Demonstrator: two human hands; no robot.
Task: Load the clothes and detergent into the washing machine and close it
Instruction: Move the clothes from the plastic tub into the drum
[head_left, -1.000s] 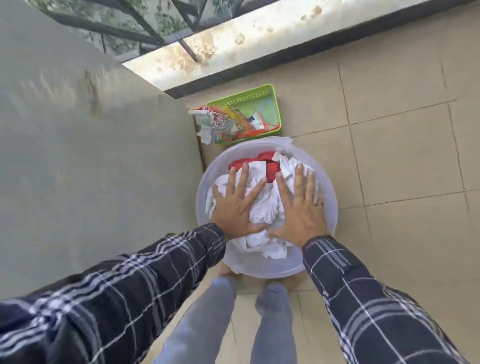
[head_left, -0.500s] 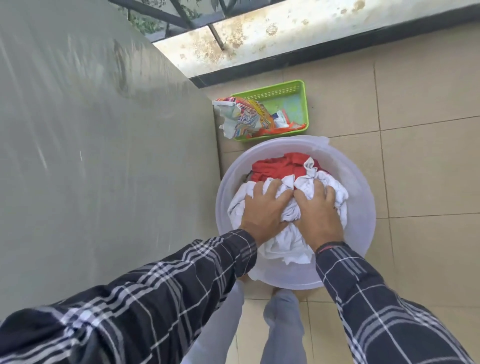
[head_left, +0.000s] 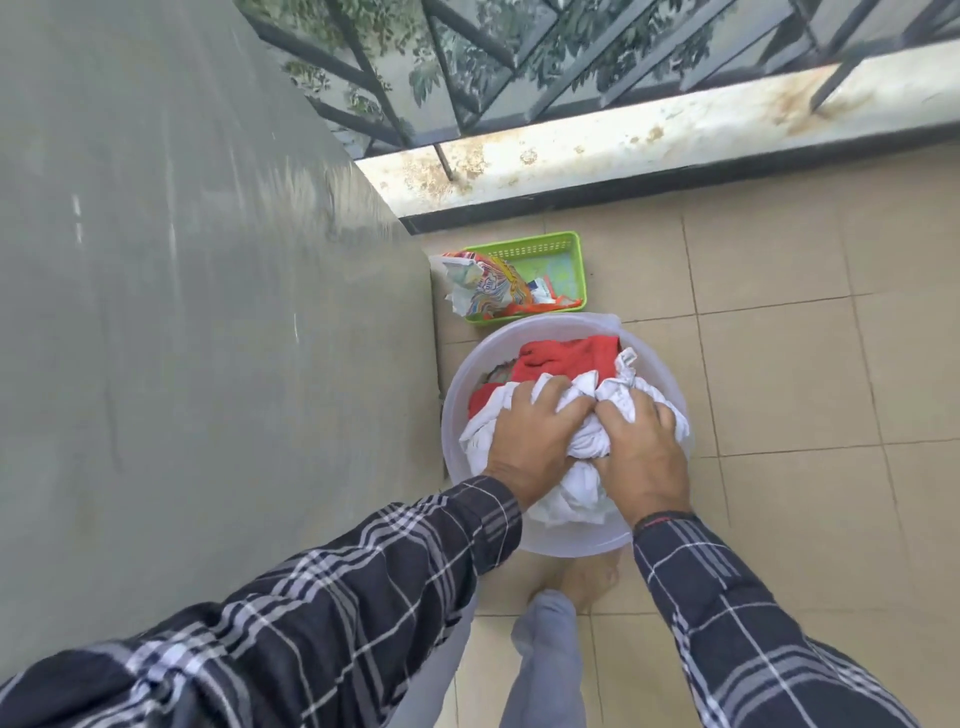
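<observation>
Since a second ago both flat hands have curled into the laundry. Grey washing machine (head_left: 182, 312) fills the left; its opening is hidden. Basin (head_left: 670, 364) at centre holds soft, light white clothes (head_left: 582, 478), bunched tight by left hand (head_left: 535, 447) and right hand (head_left: 644, 462).

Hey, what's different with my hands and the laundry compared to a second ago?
Both hands went from lying flat on the white clothes to gripping them: left hand and right hand now bunch the fabric together. The red garment, basin and green basket stayed put.
</observation>
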